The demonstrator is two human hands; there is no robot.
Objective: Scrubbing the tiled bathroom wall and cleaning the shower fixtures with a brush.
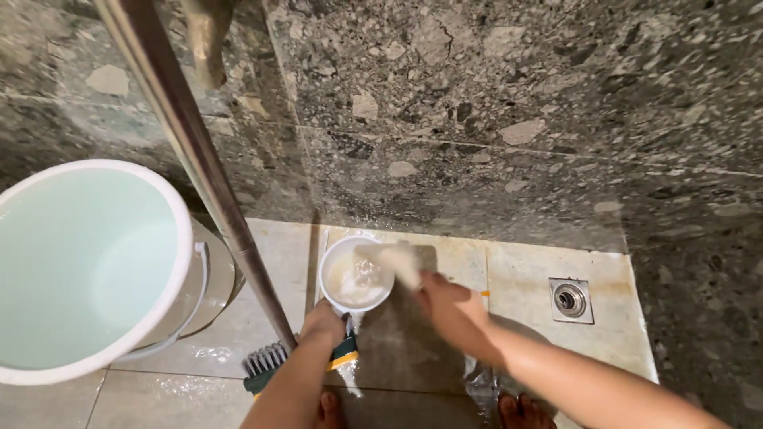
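The small white mug (355,276) stands on the wet floor tile (524,274), foamy water inside. Your right hand (447,306), just right of the mug, grips a pale scrubbing pad (395,263) over its rim; the pad is blurred. Your left hand (323,322), below the mug, is closed on its handle, which is hidden. A green brush (274,364) lies below-left of the mug, a large white bucket (87,266) further left, and a floor drain (570,299) well to the right.

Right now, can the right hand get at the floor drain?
Probably yes: the right hand holds a scrubber over the mug, and only bare wet tile lies between it and the floor drain.
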